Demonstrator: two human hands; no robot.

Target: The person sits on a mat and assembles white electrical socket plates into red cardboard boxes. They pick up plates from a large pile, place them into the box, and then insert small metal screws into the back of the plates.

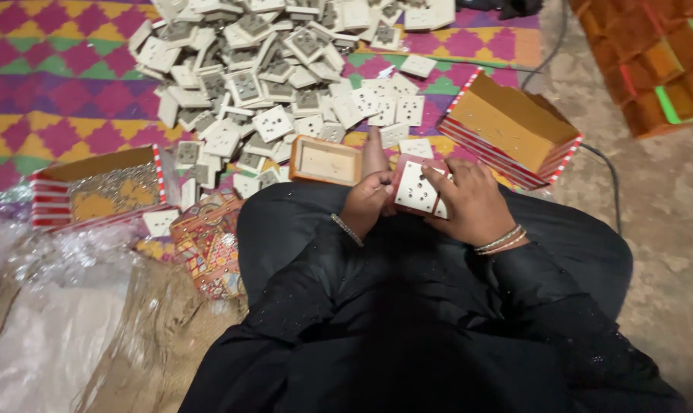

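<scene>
I sit cross-legged in black clothing on a patterned mat. Both hands hold one white square socket plate (416,188) with several holes, just above my lap. My right hand (473,203) grips its right side, fingers curled over the front. My left hand (368,197) pinches its left edge, with one finger stretched forward onto the mat. A small orange box (325,160), open side up, lies right in front of my left hand.
A big heap of white socket plates (270,69) covers the mat ahead. An open cardboard box (511,130) stands at the right, another one (105,187) holding small metal parts at the left. Plastic sheeting (48,306) and a colourful box (209,241) lie beside my left knee. A cable (610,180) runs past.
</scene>
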